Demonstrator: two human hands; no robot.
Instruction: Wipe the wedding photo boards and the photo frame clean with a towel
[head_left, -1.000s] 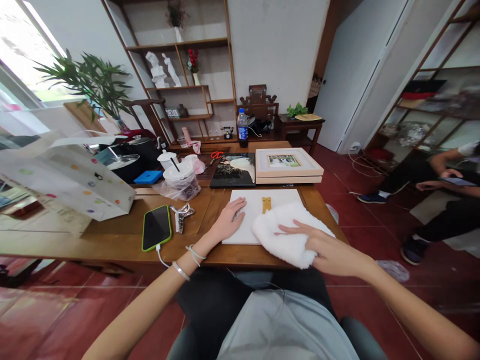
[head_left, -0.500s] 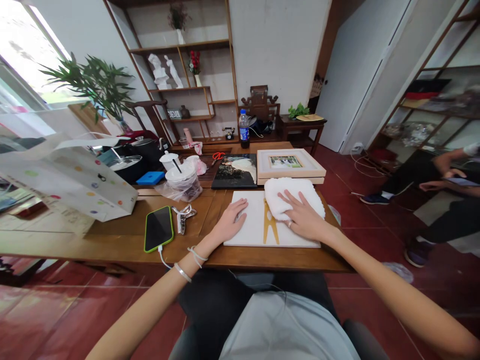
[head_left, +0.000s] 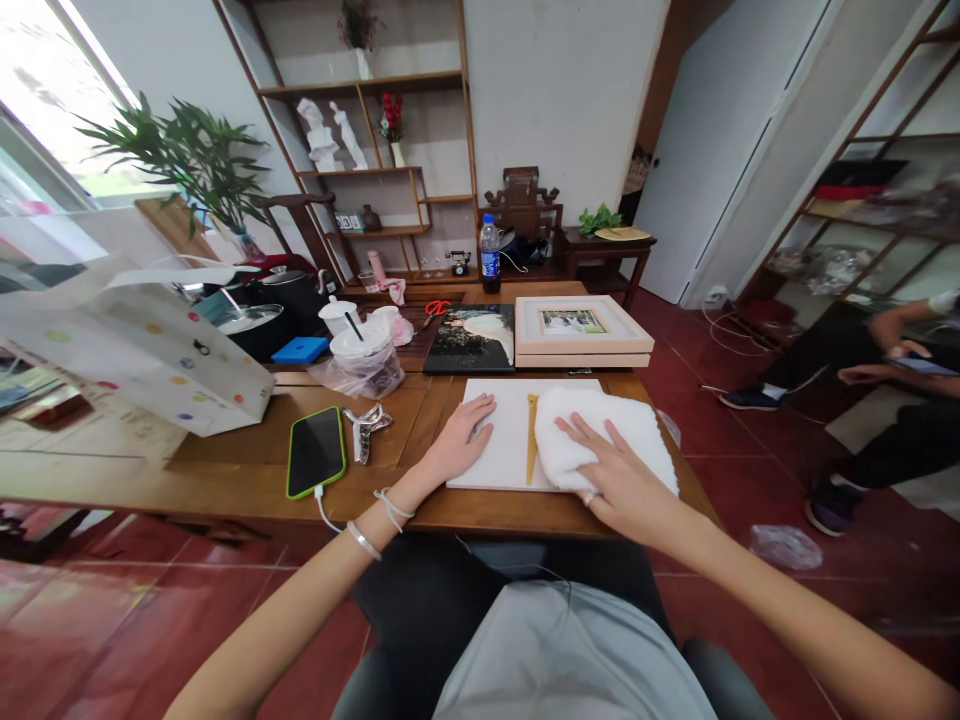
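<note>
A white board with a tan stand strip lies flat on the wooden table in front of me. My left hand rests flat on the board's left part, fingers stretched out. My right hand presses with spread fingers on a white fluffy towel that covers the board's right half, near the table's front edge.
A green-cased phone on a cable and a metal clip lie to the left. Beyond the board are a dark picture, a framed picture, plastic cups, a dotted white bag. Another person sits at the right.
My right hand has slid the towel over the board: from the near right corner a second ago, to the far side, now back toward me. My left hand has stayed put.
</note>
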